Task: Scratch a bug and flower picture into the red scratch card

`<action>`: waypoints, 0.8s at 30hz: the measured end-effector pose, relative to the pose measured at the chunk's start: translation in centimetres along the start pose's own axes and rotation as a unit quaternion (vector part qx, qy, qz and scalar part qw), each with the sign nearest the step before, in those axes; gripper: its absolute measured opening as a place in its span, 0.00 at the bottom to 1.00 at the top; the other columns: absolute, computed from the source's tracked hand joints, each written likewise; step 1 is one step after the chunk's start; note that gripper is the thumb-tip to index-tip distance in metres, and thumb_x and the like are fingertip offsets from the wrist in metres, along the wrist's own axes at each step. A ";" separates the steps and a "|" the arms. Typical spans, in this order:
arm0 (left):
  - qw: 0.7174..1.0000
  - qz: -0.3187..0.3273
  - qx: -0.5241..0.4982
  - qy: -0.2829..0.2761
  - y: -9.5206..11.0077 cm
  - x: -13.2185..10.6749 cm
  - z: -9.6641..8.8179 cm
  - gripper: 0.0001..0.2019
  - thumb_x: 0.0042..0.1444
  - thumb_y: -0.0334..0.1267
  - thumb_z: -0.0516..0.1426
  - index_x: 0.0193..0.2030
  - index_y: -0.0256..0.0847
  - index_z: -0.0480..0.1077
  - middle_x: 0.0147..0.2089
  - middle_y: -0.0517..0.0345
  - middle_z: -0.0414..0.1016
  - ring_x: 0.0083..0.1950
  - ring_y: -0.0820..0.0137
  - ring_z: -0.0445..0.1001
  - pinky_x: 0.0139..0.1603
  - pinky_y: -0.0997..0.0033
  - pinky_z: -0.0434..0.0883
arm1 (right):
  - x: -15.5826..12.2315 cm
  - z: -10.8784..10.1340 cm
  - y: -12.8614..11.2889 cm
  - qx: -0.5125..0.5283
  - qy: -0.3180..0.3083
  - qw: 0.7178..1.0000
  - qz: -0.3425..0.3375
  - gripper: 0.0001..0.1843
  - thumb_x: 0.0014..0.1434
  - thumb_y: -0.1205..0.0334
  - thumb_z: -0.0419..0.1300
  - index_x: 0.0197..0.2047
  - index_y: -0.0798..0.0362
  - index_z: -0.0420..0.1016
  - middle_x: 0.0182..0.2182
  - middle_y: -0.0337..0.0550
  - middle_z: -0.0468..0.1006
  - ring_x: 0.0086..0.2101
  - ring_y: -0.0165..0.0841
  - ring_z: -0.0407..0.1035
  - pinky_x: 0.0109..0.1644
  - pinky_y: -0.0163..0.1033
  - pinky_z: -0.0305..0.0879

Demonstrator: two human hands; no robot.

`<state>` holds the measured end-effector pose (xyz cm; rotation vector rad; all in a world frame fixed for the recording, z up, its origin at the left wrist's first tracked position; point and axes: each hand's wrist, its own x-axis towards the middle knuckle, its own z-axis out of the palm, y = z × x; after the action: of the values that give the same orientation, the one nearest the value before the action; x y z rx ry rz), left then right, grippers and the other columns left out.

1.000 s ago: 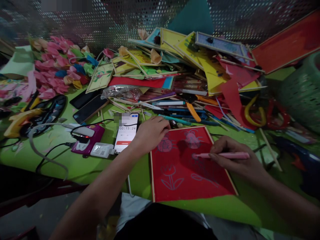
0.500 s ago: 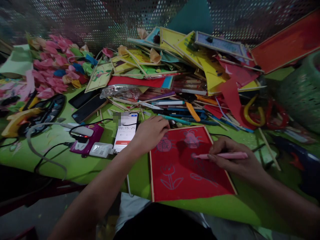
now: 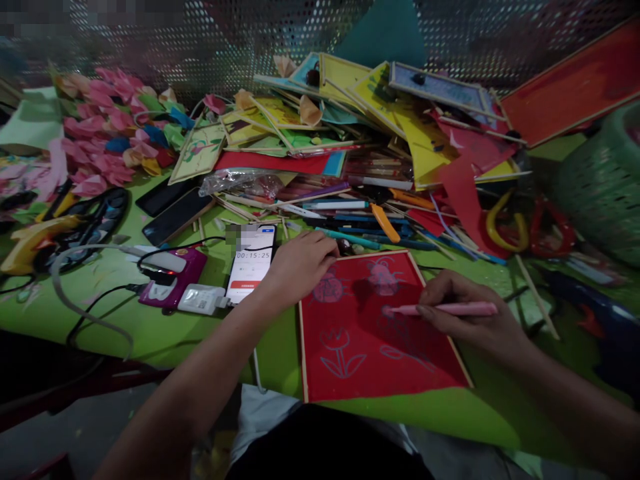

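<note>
A red sheet [image 3: 370, 360] framed with thin wooden sticks lies on the green table, bearing blue outline drawings of flowers and two round bugs filled in pink. My right hand [image 3: 455, 310] pinches a pink marker [image 3: 467, 309], its tip touching a small circle at the top of the right-hand flower. Resting at the sheet's upper left corner is my left hand [image 3: 304, 260], fingers laid loosely over the edge and holding nothing; its fingertips are partly hidden. A phone [image 3: 250, 267] showing a timer lies just left of that hand.
Behind the sheet are piled pens, sticks and framed coloured sheets [image 3: 340, 80]. A purple power strip [image 3: 173, 280] with cables stands left, near a yellow glue gun [image 3: 43, 243]. Yellow-handled scissors [image 3: 507, 230], a dark blue glue gun [image 3: 595, 320] and a green basket [image 3: 603, 173] are right.
Hardly anything differs. The marker tip stays at the small circle, where the pink looks slightly fuller; my left hand keeps its place.
</note>
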<state>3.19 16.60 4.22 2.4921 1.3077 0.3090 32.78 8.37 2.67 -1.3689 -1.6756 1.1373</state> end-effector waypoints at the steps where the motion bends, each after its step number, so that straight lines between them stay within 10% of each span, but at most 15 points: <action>1: 1.000 0.000 0.000 0.001 0.0 0.0 0.0 0.06 0.68 0.31 0.55 0.44 0.42 0.75 0.46 0.54 0.79 0.51 0.62 0.76 0.54 0.61 0.72 | 0.0 0.0 0.0 0.004 -0.004 1.000 0.002 0.16 0.59 0.50 0.73 0.28 0.48 0.75 0.25 0.38 0.77 0.24 0.30 0.68 0.27 0.34 0.64; 24: 1.000 0.002 -0.004 0.000 0.1 -0.1 -0.1 0.07 0.68 0.31 0.55 0.44 0.42 0.75 0.47 0.54 0.80 0.51 0.62 0.76 0.54 0.62 0.72 | -0.1 -0.1 0.3 0.002 0.002 1.000 0.014 0.16 0.60 0.49 0.72 0.30 0.48 0.76 0.26 0.38 0.76 0.25 0.32 0.68 0.28 0.36 0.63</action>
<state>3.19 16.47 4.33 2.4885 1.2997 0.3144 33.01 8.29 2.42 -1.3950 -1.6544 1.1518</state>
